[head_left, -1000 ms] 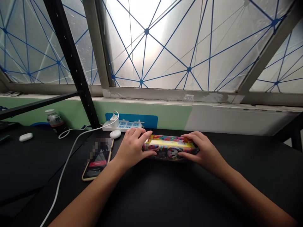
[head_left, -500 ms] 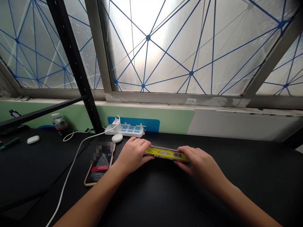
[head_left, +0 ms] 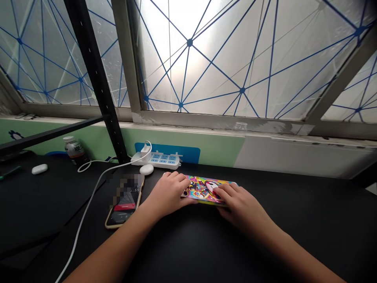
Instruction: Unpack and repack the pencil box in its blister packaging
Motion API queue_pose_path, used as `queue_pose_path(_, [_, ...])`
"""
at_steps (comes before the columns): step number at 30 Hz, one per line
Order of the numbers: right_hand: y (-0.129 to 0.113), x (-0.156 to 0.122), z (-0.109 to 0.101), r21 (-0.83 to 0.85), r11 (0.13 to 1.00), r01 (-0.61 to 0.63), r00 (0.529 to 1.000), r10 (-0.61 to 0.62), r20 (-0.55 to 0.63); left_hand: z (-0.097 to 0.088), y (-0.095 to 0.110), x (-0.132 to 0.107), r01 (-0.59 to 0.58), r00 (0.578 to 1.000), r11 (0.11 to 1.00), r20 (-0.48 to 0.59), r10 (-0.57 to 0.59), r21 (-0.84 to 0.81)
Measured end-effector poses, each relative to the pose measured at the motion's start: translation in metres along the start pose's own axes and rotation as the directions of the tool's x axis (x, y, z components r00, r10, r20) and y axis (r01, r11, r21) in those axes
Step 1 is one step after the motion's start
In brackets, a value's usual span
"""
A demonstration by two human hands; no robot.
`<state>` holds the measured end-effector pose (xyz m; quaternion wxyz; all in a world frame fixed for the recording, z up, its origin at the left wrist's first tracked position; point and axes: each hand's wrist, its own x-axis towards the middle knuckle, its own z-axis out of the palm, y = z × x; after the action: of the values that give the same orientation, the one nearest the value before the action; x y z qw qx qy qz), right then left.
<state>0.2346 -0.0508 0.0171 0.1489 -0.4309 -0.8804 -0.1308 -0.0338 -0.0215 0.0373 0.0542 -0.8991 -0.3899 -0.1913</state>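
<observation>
A flat, narrow box (head_left: 203,188) with a bright cartoon print on its top face lies level between my two hands, over the black table. My left hand (head_left: 173,192) grips its left end, with the fingers over the far side and top and the thumb along the near edge. Around the right end is my right hand (head_left: 238,198), its fingers on the printed face and its thumb low at the near side. Both ends are partly hidden by my hands. A thin yellow strip of the near side shows under the printed face.
Left of my left hand lies a phone (head_left: 126,204) with a lit screen. Behind it are a small white case (head_left: 146,169) and a power strip (head_left: 156,160) with a white cable (head_left: 94,192) running forward. A bottle (head_left: 75,150) and a black metal post (head_left: 96,78) stand further left.
The box has turned in my hands: its yellow side with the barcode faced me before, and now the printed face shows. Both hands still hold its ends. The view has shifted slightly.
</observation>
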Motion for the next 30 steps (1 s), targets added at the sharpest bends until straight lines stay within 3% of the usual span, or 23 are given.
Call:
queue_pose_path(4, [0.003, 0.001, 0.003, 0.058, 0.998, 0.016, 1.000, -0.016, -0.016, 0.002, -0.003, -0.003, 0.022, 1.000, 0.995, 0.020, -0.020, -0.093])
queue_pose_path(13, [0.010, 0.002, 0.004, 0.176, 0.984, 0.021, 0.999, -0.028, 0.036, 0.018, -0.008, -0.009, 0.138, 0.973, 0.983, 0.200, -0.112, -0.122])
queue_pose_path(18, [0.000, 0.003, 0.005, 0.179, 0.984, 0.008, 0.990, -0.032, 0.134, 0.017, -0.007, -0.007, 0.142, 0.974, 0.986, 0.191, -0.123, -0.090])
queue_pose_path(23, [-0.019, 0.009, 0.015, 0.135, 0.988, 0.078, 0.987, -0.095, 0.130, 0.013, -0.010, -0.007, 0.112, 0.986, 0.988, 0.136, -0.098, -0.106])
queue_pose_path(30, [-0.027, 0.009, 0.021, 0.124, 0.990, 0.066, 0.993, -0.077, 0.089, 0.021, -0.010, -0.008, 0.146, 0.967, 0.986, 0.223, -0.125, -0.080])
